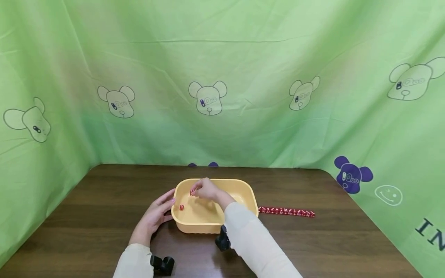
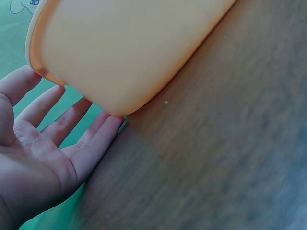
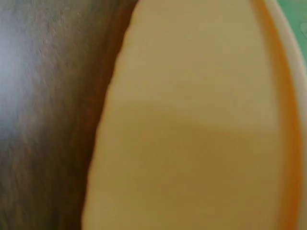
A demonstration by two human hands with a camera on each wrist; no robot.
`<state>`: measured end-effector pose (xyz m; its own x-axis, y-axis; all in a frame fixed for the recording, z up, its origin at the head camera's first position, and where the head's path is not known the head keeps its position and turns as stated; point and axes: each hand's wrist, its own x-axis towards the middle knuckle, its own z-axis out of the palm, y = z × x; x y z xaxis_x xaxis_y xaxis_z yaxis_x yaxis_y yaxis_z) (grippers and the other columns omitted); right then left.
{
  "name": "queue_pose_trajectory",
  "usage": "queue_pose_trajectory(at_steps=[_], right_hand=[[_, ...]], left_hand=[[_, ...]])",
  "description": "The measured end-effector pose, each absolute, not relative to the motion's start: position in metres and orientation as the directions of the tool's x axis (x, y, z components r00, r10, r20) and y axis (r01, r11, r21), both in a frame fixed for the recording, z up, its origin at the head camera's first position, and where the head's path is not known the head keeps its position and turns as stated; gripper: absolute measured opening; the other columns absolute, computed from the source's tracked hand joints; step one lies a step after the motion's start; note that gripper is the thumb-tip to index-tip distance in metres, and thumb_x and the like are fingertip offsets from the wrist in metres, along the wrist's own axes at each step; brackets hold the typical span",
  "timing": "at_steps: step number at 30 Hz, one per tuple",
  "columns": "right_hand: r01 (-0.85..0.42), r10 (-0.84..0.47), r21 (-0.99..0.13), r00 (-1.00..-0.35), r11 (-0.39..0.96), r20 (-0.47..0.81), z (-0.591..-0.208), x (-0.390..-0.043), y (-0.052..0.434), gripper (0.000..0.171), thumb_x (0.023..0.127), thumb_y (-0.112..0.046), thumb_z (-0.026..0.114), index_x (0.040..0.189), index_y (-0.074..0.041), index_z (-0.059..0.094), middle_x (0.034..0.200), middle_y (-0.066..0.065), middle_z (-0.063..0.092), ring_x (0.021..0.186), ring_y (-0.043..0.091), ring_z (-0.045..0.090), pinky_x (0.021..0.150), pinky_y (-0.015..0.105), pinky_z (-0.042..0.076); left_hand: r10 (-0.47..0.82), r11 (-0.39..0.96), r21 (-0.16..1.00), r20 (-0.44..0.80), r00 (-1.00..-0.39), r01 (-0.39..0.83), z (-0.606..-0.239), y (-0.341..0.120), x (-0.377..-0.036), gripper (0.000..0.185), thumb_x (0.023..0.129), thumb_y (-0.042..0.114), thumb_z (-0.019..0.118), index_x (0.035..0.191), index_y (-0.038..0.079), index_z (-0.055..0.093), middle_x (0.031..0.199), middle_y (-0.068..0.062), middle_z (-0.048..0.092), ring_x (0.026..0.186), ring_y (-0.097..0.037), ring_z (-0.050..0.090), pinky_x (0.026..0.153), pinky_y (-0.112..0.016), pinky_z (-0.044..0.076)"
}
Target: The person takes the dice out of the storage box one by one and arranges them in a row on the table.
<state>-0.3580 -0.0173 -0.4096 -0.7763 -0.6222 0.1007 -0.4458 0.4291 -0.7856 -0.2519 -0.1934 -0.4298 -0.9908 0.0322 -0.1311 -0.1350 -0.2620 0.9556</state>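
A yellow plastic basin (image 1: 194,227) stands on the wooden table. My left hand (image 1: 155,215) is at its left end; in the left wrist view the spread fingers (image 2: 71,120) touch the basin's outer wall and rim from outside. Over the basin's left part, my right hand (image 1: 208,190) reaches inside and pinches a red die (image 1: 192,192) with white pips. Another red die (image 1: 182,207) lies in the basin near its left wall. The right wrist view has only the basin's outer side (image 3: 192,96) and some table; the right hand is hidden there.
To the right of the basin, a long row of red dice (image 1: 286,211) runs along the wooden table (image 1: 295,243). Green cloth (image 1: 243,127) with bear-head drawings hangs behind and at both sides. A black wrist mount (image 1: 223,238) sits by the right sleeve, close to the basin's front.
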Motion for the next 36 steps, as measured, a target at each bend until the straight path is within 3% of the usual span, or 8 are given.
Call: queue_pose_trajectory(at_steps=[3,6,10,15,21,36], right_hand=[[-0.436,-0.635,-0.818,-0.764,0.376,0.116,-0.406,-0.360,-0.012,0.007,0.074,-0.002,0.061,0.078,-0.005,0.066,0.071,0.004,0.062,0.062,0.014,0.055,0.053,0.027,0.045],[-0.385,-0.611,-0.830,-0.788,0.404,0.068,-0.375,-0.339,-0.005,0.009,0.076,0.005,0.057,0.082,0.007,0.062,0.074,0.013,0.061,0.065,0.020,0.055,0.057,0.031,0.046],[-0.377,-0.615,-0.846,-0.785,0.377,0.076,-0.349,-0.324,0.007,0.012,0.079,0.006,0.054,0.087,0.013,0.058,0.078,0.021,0.060,0.070,0.028,0.054,0.062,0.037,0.046],[-0.342,-0.599,-0.869,-0.797,0.356,0.068,-0.342,-0.328,0.022,0.012,0.079,0.007,0.053,0.089,0.012,0.059,0.081,0.023,0.060,0.075,0.032,0.054,0.068,0.046,0.043],[-0.341,-0.598,-0.876,-0.798,0.342,0.077,-0.348,-0.342,0.040,0.013,0.081,0.000,0.056,0.091,0.007,0.060,0.082,0.013,0.061,0.079,0.027,0.055,0.067,0.042,0.045],[-0.349,-0.556,-0.872,-0.824,0.343,0.111,-0.332,-0.343,0.093,0.021,0.082,-0.005,0.055,0.097,0.009,0.057,0.087,0.019,0.059,0.085,0.040,0.049,0.069,0.038,0.045]], left_hand=[[0.026,-0.258,0.957,-0.131,-0.991,-0.133,-0.431,-0.194,-0.252,0.052,0.085,0.015,0.054,0.133,0.010,0.035,0.128,-0.015,0.038,0.103,-0.026,0.048,0.074,-0.041,0.044],[0.028,-0.261,0.956,-0.128,-0.991,-0.131,-0.431,-0.194,-0.252,0.051,0.085,0.014,0.053,0.132,0.010,0.035,0.128,-0.015,0.038,0.104,-0.026,0.047,0.074,-0.041,0.044],[0.029,-0.267,0.955,-0.126,-0.992,-0.130,-0.432,-0.194,-0.252,0.051,0.085,0.014,0.054,0.132,0.010,0.036,0.127,-0.015,0.039,0.104,-0.026,0.047,0.074,-0.041,0.044],[0.031,-0.263,0.957,-0.120,-0.992,-0.123,-0.431,-0.194,-0.252,0.052,0.084,0.015,0.054,0.133,0.009,0.035,0.126,-0.016,0.039,0.102,-0.025,0.048,0.073,-0.041,0.044],[0.038,-0.257,0.958,-0.118,-0.992,-0.124,-0.430,-0.194,-0.252,0.052,0.085,0.015,0.053,0.133,0.009,0.034,0.127,-0.016,0.038,0.102,-0.025,0.048,0.074,-0.041,0.044],[0.030,-0.245,0.962,-0.116,-0.993,-0.120,-0.431,-0.193,-0.251,0.049,0.086,0.013,0.051,0.133,0.009,0.034,0.127,-0.017,0.038,0.102,-0.025,0.048,0.073,-0.041,0.044]])
